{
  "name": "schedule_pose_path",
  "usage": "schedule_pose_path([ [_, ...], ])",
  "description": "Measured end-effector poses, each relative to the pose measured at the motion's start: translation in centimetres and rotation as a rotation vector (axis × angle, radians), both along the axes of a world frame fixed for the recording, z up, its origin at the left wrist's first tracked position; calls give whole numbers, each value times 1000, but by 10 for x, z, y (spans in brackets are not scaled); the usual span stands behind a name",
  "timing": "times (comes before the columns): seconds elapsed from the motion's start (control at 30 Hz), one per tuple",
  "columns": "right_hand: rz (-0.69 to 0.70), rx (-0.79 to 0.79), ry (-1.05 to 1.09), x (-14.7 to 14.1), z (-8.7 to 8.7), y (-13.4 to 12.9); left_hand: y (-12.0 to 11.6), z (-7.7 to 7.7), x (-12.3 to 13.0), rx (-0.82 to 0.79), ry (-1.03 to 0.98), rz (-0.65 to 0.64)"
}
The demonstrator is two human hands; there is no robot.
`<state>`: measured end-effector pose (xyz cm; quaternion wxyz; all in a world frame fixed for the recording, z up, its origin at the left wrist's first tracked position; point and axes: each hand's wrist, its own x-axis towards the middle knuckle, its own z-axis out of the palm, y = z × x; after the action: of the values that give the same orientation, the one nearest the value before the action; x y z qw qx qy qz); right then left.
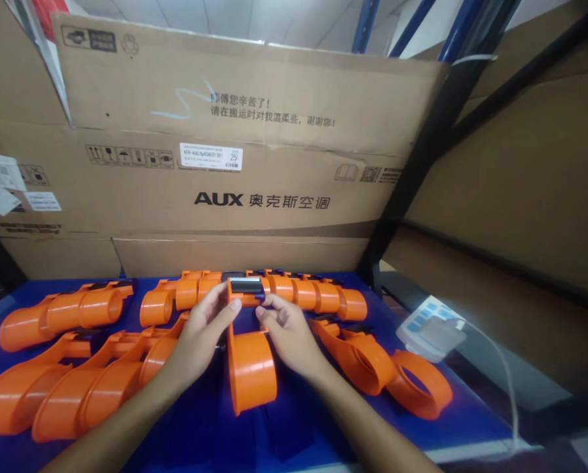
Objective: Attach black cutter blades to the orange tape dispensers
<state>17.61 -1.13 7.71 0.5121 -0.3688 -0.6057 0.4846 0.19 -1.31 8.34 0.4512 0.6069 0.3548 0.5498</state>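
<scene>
Forearms [140,414]: extended forward, converging before the cardboard panel [284,79].
Left hand [206,323]: nearly closed, thumb and fingers gripping the orange holder [254,374] at left.
Right hand [290,330]: fingers curled, pinching its right end.
Holder position: before the cardboard panel.

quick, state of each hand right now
Left hand: closed, holding the orange tape dispenser at its upper left.
Right hand: closed, holding the same orange tape dispenser at its upper right.
</scene>
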Motion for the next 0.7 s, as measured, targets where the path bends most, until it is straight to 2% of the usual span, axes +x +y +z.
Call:
schedule_pose_path([
  [0.07,13,8,-36,-2,-2,-2,4,-5,2,-33,-97,-40],
  [0.2,19,42,-125,-5,-7,-3,4,-16,2,-67,-153,76],
  [0.3,28,72,-165,-5,-11,-2,1,-21,1,-72,-155,113],
  [0.7,-102,158,-268,-10,-9,-7,1,-23,-1,-68,-174,124],
])
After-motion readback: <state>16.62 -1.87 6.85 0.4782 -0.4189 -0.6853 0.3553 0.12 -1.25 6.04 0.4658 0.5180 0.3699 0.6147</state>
